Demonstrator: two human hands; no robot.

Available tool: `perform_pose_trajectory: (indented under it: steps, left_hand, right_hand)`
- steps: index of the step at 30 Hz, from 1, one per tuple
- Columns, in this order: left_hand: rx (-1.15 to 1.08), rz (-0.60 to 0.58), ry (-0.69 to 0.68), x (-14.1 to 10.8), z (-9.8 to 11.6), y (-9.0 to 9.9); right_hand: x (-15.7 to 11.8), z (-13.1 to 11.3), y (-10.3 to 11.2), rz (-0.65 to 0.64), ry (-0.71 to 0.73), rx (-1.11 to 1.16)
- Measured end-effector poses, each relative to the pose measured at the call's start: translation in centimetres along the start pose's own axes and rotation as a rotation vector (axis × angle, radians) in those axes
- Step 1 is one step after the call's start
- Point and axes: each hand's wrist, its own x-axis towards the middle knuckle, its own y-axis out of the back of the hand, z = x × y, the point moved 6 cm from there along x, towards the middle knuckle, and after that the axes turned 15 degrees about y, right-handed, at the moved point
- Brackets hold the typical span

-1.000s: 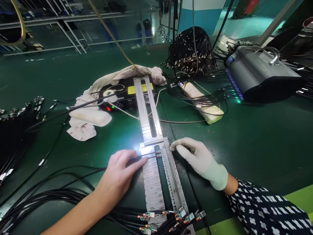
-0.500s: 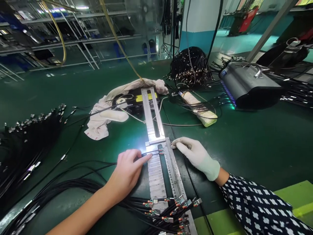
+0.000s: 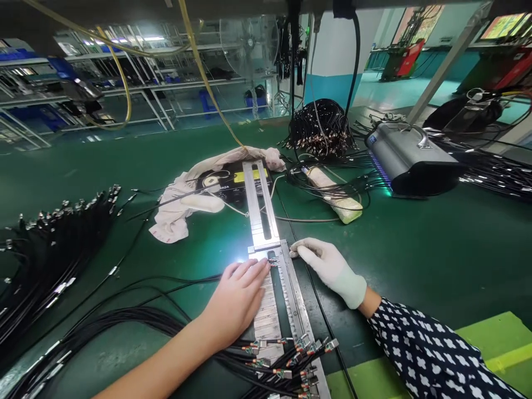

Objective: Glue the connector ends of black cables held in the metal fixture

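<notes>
My bare left hand point(image 3: 241, 291) lies flat over the slotted metal fixture point(image 3: 266, 318), fingers stretched together across two black cables. Their stripped ends with small connectors point(image 3: 274, 261) reach over the slot just past my fingertips. My right hand point(image 3: 326, 269), in a white glove, is closed in a pinch beside the upper end of the fixture's side rail point(image 3: 297, 299). Whatever its fingertips hold is hidden. At the fixture's near end, several black cables with metal connectors point(image 3: 285, 374) lie across it.
Cable bundles point(image 3: 62, 233) lie at the left. A grey machine with a handle point(image 3: 409, 152) stands at the right, near a coiled cable heap point(image 3: 322, 124). Behind the fixture are a black box point(image 3: 228, 185), a cloth point(image 3: 172, 213) and a wrapped bar point(image 3: 332, 194).
My left hand has moved right onto the fixture, and its fingers have gone from a pointing pose to flat over the cables. My right hand stays by the rail. The view has tilted up slightly.
</notes>
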Motion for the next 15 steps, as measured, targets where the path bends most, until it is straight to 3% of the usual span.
perform_pose_trajectory:
  steps: [8,15]
  left_hand:
    - [-0.016,-0.008,-0.021,1.4,0.4,-0.3]
    - [-0.021,-0.014,-0.003,1.4,0.8,-0.4]
  right_hand:
    - [0.1,0.2,0.3,0.018,0.05,-0.013]
    - [0.4,0.1,-0.6,0.045,0.025,-0.177]
